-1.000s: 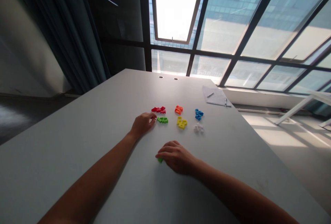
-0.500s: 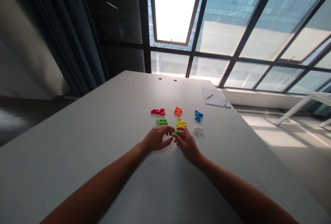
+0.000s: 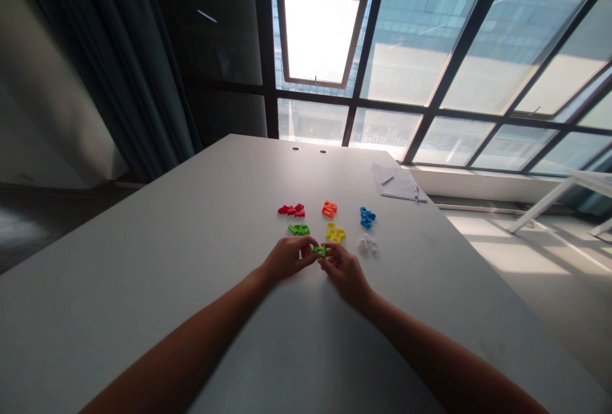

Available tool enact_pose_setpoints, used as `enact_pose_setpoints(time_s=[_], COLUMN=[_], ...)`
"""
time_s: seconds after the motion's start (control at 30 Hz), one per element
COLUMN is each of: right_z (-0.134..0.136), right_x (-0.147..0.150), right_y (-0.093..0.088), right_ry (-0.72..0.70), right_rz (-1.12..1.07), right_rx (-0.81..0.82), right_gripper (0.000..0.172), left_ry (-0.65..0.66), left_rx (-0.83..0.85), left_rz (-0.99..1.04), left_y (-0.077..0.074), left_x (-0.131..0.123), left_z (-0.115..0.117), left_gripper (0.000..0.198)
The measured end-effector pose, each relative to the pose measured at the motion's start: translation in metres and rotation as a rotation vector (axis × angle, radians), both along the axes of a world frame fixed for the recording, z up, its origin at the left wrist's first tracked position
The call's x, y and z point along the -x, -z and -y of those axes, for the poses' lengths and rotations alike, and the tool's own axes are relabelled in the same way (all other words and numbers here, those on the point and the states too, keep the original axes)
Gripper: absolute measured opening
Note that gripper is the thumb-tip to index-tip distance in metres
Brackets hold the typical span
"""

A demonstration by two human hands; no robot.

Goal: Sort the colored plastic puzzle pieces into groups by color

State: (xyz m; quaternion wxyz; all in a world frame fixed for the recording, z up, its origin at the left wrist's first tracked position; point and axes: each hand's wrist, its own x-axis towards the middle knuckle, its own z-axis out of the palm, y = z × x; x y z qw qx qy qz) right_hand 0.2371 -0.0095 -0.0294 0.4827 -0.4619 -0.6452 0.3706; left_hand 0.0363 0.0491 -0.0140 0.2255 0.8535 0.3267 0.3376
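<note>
My left hand [image 3: 287, 258] and my right hand [image 3: 345, 268] meet over the middle of the grey table [image 3: 143, 273]. Both pinch one small green block [image 3: 319, 250] between their fingertips, just above the tabletop. Right beyond the hands lie little heaps of blocks sorted by colour: green ones [image 3: 299, 229], yellow ones [image 3: 335, 233] and white ones [image 3: 367, 245] in the near row, red ones [image 3: 292, 210], orange ones [image 3: 329, 209] and blue ones [image 3: 366, 217] in the far row.
A sheet of paper with a pen [image 3: 399, 183] lies at the table's far right corner. Two small round holes [image 3: 308, 150] sit near the far edge. Large windows stand behind the table, a dark curtain [image 3: 119, 63] at the left.
My right hand brought a green block from the near table up to the heaps. My left hand left the red heap and came to meet it; both now pinch the block.
</note>
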Motion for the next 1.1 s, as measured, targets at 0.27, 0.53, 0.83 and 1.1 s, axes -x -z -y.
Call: enact_pose_setpoints(time_s=[0.27, 0.53, 0.83, 1.1], right_z=[-0.0038, -0.0020, 0.0005, 0.0010], right_x=[-0.0012, -0.0022, -0.0023, -0.0030], right_y=[0.0060, 0.0040, 0.0015, 0.0023], right_ry=[-0.030, -0.041, -0.038, -0.036], right_rz=[-0.094, -0.091, -0.031, -0.030], right_rx=[0.063, 0.078, 0.082, 0.086], right_gripper=[0.038, 0.042, 0.043, 0.043], left_ry=[-0.018, -0.010, 0.007, 0.008], left_rx=[0.057, 0.073, 0.067, 0.083], left_rz=[0.012, 0.010, -0.026, -0.031], left_y=[0.0051, 0.0066, 0.0040, 0.0030], left_x=[0.0006, 0.0003, -0.0002, -0.0014], left_z=[-0.0043, -0.0037, -0.0018, -0.0004], left_gripper=[0.029, 0.028, 0.028, 0.029])
